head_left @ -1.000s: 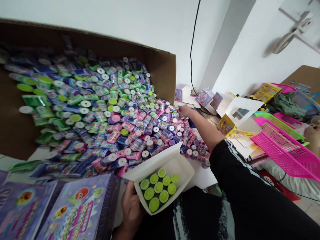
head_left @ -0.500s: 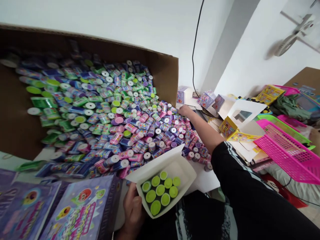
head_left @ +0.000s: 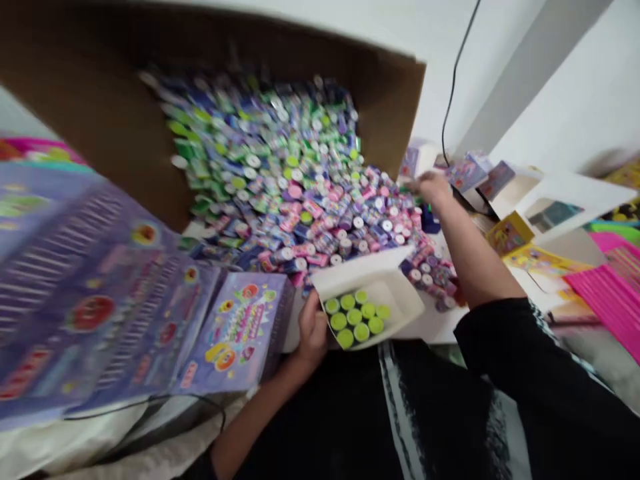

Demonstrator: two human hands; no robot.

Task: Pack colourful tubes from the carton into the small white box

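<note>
Picking is judged in hand: the white carton [head_left: 373,293] of green-capped tubs [head_left: 356,317] is gripped by the left hand [head_left: 313,333], while beyond it the blurred right hand [head_left: 434,190], grip not discernible, is laid on the tub heap [head_left: 310,200], so a firm single-tub pinch is required.

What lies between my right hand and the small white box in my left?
In the head view, a spill of small pink and purple tubs covers the stretch between the right hand and the white box held by the left hand.
</note>
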